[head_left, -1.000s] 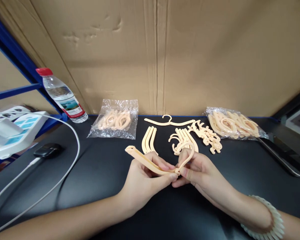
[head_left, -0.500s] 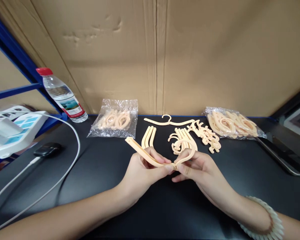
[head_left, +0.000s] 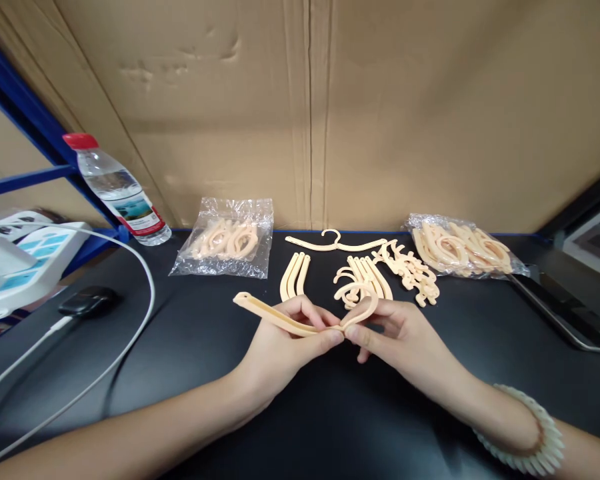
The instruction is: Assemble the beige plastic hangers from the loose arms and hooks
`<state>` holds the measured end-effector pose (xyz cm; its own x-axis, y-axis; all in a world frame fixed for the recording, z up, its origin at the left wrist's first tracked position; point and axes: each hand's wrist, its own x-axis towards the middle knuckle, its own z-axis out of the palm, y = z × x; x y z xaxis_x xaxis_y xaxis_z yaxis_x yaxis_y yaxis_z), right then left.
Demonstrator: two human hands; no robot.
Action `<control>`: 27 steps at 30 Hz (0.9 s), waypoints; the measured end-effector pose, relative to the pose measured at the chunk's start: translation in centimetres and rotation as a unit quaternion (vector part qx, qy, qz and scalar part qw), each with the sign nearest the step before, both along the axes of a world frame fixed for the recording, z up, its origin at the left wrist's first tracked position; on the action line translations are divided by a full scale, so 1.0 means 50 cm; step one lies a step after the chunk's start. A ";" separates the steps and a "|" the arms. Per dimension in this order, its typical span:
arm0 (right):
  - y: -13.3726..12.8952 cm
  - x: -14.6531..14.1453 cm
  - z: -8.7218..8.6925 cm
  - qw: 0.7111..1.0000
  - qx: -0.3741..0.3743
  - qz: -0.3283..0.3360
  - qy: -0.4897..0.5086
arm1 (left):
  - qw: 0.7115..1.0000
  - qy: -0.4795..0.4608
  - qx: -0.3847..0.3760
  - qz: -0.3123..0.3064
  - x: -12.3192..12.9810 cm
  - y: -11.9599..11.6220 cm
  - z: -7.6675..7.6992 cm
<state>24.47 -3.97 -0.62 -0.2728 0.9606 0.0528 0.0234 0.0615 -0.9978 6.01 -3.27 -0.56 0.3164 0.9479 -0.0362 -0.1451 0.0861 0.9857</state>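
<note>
My left hand (head_left: 293,337) pinches a peach hanger arm (head_left: 267,315) near its inner end; the free end points up and left. Between thumb and fingers, my right hand (head_left: 393,333) grips a curved hanger hook (head_left: 373,303). The two pieces meet at my thumb tips, where the fingers partly hide the joint. Just beyond my hands lie a few loose hanger arms (head_left: 296,273) on the left. A group of more arms (head_left: 367,269) with hooks lies on the right, partly covered by the held hook. Behind them rests an assembled hanger (head_left: 353,247).
Small peach clips (head_left: 413,273) are heaped right of the arms. Clear bags of hanger parts lie at back left (head_left: 230,240) and back right (head_left: 463,250). A water bottle (head_left: 123,193), a white cable (head_left: 153,287) and a black device (head_left: 89,301) are left; a tablet (head_left: 565,310) is right.
The held arm's free end has dropped and shifted left, lying flatter. The hook in my right hand has tipped lower and leftward. Both hands keep their grip, and the view has shifted slightly.
</note>
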 end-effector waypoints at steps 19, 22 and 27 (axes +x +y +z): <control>0.066 0.072 -0.006 0.841 0.371 0.008 -0.394 | 0.996 -0.038 -0.060 0.049 -0.004 0.007 0.006; 0.076 0.093 0.010 0.845 0.368 -0.049 -0.385 | 0.996 -0.044 -0.067 0.045 -0.004 0.007 0.004; 0.090 0.115 0.020 0.845 0.181 -0.156 -0.478 | 0.996 -0.045 -0.070 0.032 -0.002 0.008 0.003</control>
